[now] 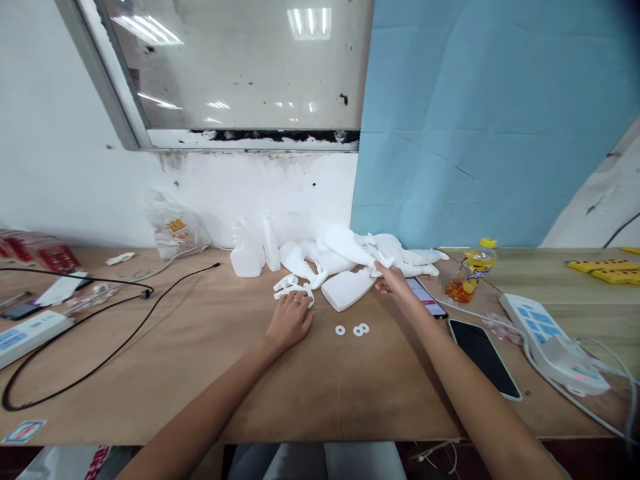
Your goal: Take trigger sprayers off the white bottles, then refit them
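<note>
My left hand (291, 319) lies palm down on the table, its fingers at the edge of some small white plastic pieces (286, 283) that look like spray-trigger parts. It does not seem to grip them. My right hand (391, 279) is closed, with thumb and fingers at the neck end of a white plastic bottle (346, 291) lying on its side. Behind both hands lies a heap of similar white bottles (345, 247), and a white bottle (247, 250) stands upright at its left. Several flat white washers (340, 330) lie between my forearms.
At right are a phone (485, 359), a lit phone (429, 300), a drink bottle (471, 270) and a power strip (553, 343) with cables. To the left lie a black cable (125, 341), another power strip (33, 335) and a plastic bag (177, 227). A wall stands behind.
</note>
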Demonstrator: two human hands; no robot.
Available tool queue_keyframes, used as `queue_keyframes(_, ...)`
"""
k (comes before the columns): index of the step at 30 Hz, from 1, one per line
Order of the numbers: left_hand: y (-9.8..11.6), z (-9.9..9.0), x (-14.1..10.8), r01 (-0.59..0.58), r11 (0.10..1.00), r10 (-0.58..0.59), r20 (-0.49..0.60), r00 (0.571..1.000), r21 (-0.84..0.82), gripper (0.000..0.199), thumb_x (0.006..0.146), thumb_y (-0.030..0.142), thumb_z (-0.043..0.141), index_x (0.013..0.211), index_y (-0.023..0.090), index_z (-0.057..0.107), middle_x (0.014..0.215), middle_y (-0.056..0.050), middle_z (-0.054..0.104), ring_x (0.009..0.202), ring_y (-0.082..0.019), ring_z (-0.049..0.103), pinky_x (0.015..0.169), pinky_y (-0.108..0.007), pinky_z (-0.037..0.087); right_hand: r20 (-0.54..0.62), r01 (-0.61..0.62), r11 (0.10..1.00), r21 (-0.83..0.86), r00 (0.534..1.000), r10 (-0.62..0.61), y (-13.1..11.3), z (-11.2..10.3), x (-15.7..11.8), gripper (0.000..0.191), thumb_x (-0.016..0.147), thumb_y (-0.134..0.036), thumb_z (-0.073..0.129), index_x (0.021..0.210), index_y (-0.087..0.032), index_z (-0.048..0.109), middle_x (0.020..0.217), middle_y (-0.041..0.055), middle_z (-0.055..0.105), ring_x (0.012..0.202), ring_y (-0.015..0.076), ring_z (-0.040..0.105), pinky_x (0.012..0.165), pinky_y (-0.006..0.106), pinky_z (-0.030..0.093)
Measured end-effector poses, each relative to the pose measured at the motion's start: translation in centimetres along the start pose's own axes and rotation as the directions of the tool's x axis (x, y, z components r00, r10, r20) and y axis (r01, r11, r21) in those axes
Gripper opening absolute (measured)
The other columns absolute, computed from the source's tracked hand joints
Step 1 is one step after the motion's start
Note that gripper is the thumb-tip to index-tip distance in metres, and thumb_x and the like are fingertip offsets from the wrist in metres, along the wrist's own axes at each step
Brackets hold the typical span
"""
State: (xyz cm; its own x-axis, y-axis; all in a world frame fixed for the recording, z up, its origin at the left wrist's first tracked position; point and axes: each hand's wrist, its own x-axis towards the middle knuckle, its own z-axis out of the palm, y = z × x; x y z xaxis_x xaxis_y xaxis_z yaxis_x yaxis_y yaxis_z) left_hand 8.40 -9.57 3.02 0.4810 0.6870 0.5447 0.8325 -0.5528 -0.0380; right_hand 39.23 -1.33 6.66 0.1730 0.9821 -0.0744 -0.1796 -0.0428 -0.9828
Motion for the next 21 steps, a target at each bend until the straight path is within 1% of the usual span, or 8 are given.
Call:
queue_keyframes(3,-1.8,1.0,0.4,0.104,0.994,-0.103,-0.046,0.994,0.025,0.034,0.091,0.03,0.05,0.121,0.017,0.056,0.126,-0.017,0.058,0.119,-0.033,0.048,0.096,-0.051,0.037,-0.044,-0.009,1.0,-0.013,0.999,0.009,-0.3,-0.2,1.3,0.036,0.076,-0.042,0.078,0.078,-0.018,0.051,0.047,-0.0027,0.053,0.029,0.0087,0.043,0.026,0.017,0.019)
queue_keyframes(6,-3.3,1.7,0.3,0.162,0.986,-0.16,-0.066,0.985,0.036,0.038,0.089,0.035,0.053,0.123,0.017,0.055,0.124,-0.018,0.059,0.116,-0.035,0.049,0.091,-0.051,0.039,-0.009,0.009,0.999,0.051,1.0,-0.009,-0.1,-0.1,1.6,0.037,0.074,-0.038,0.079,0.071,-0.02,0.048,0.046,-0.0055,0.047,0.031,0.0069,0.04,0.027,0.017,0.02)
queue_keyframes(8,-3.8,1.9,0.1,0.154,0.987,-0.151,-0.065,0.986,0.036,0.036,0.089,0.034,0.054,0.121,0.02,0.057,0.123,-0.015,0.06,0.115,-0.033,0.05,0.09,-0.049,0.039,0.038,0.038,0.993,0.115,0.998,-0.043,0.2,0.2,1.2,0.031,0.074,-0.031,0.079,0.073,-0.019,0.05,0.058,-0.0007,0.057,0.043,0.0095,0.052,0.033,0.018,0.035)
queue_keyframes(11,-3.8,1.8,-0.1,0.114,0.993,-0.111,-0.061,0.992,0.033,0.029,0.09,0.031,0.053,0.117,0.022,0.059,0.122,-0.014,0.061,0.115,-0.032,0.049,0.091,-0.048,0.037,0.063,0.109,0.971,0.214,0.99,-0.125,0.5,0.6,0.2,0.027,0.071,-0.021,0.076,0.087,-0.022,0.054,0.099,0.0056,0.069,0.078,0.0155,0.069,0.056,0.023,0.053)
queue_keyframes(13,-3.6,1.7,0.0,0.085,0.996,-0.084,-0.059,0.995,0.025,0.027,0.09,0.029,0.052,0.115,0.022,0.06,0.123,-0.013,0.06,0.117,-0.032,0.048,0.092,-0.048,0.036,0.032,0.203,0.947,0.247,0.976,-0.217,0.7,0.5,-0.5,0.039,0.067,-0.019,0.075,0.099,-0.025,0.054,0.116,0.004,0.066,0.087,0.0162,0.069,0.065,0.025,0.054)
queue_keyframes(15,-3.3,1.4,0.0,0.057,0.998,-0.056,-0.056,0.997,0.013,0.026,0.091,0.03,0.053,0.115,0.023,0.06,0.124,-0.012,0.06,0.119,-0.031,0.047,0.095,-0.049,0.035,0.038,0.295,0.939,0.179,0.951,-0.306,0.9,0.3,-1.4,0.041,0.068,-0.025,0.075,0.105,-0.025,0.056,0.111,0.0039,0.068,0.077,0.0143,0.068,0.063,0.025,0.05)
queue_keyframes(18,-2.6,0.7,0.0,0.021,1.0,-0.022,-0.063,0.998,-0.017,0.027,0.09,0.033,0.055,0.115,0.023,0.06,0.126,-0.011,0.06,0.121,-0.03,0.047,0.098,-0.049,0.034,0.28,0.378,0.917,-0.125,0.901,-0.332,1.5,0.0,-3.2,0.026,0.079,-0.038,0.067,0.095,-0.017,0.065,0.082,0.0033,0.07,0.058,0.0115,0.058,0.059,0.025,0.045)
queue_keyframes(21,-1.5,-0.5,-0.4,0.005,0.993,-0.018,-0.112,0.994,-0.117,0.028,0.089,0.035,0.057,0.114,0.022,0.059,0.129,-0.012,0.058,0.124,-0.029,0.048,0.101,-0.048,0.036,0.564,0.502,0.762,-0.41,0.796,-0.221,2.6,0.4,-5.7,0.027,0.084,-0.042,0.065,0.089,-0.016,0.072,0.077,0.0035,0.069,0.064,0.0147,0.058,0.064,0.027,0.046)
